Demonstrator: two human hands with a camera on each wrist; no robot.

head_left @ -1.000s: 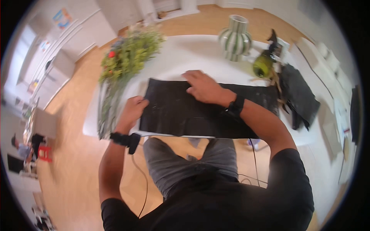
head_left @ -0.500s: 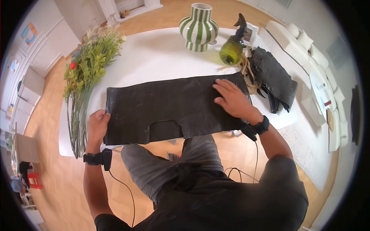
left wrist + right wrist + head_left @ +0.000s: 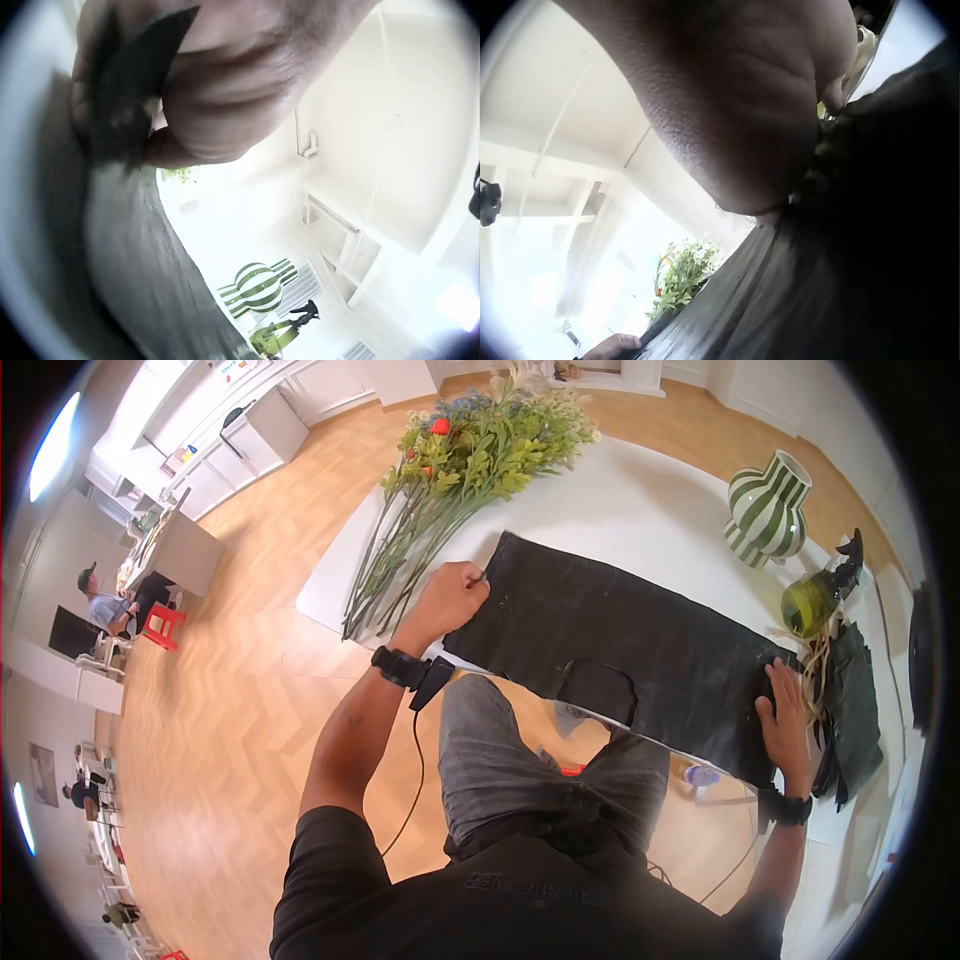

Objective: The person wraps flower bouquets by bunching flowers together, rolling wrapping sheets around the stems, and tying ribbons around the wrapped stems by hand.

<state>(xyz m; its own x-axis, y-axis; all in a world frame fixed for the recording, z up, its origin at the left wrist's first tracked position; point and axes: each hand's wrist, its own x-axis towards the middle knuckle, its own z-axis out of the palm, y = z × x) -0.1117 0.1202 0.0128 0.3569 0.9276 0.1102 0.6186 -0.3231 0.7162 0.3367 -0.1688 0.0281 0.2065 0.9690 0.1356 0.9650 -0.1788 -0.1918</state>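
Since half a second ago, the right hand [image 3: 786,720] has moved across the black sheet [image 3: 620,635] to its right end, while the left hand [image 3: 447,600] has stayed at the left edge; the head view has swung so that more of the room shows on the left. At the far left, a seated person in a cap [image 3: 108,608] is near a red stool [image 3: 162,626], well apart from the table [image 3: 650,495]. On the table's left part lies a bunch of flowers [image 3: 490,450], long stems pointing toward the near edge, leafy heads toward the far side. Just beside the stems, the left hand has its fingers curled and pinches the sheet's left edge; the left wrist view shows a dark end of it between thumb and fingers. From there the sheet stretches along the table's near edge, with a squarish cut [image 3: 598,692] at its near side. Grey trousers [image 3: 560,760] show below it. At its right end the right hand rests with fingers straight, pressed on the surface. Beyond stands a green-and-white striped vase [image 3: 768,510]; farther right are a green spray bottle [image 3: 806,605] and a pile of dark sheets [image 3: 855,710].
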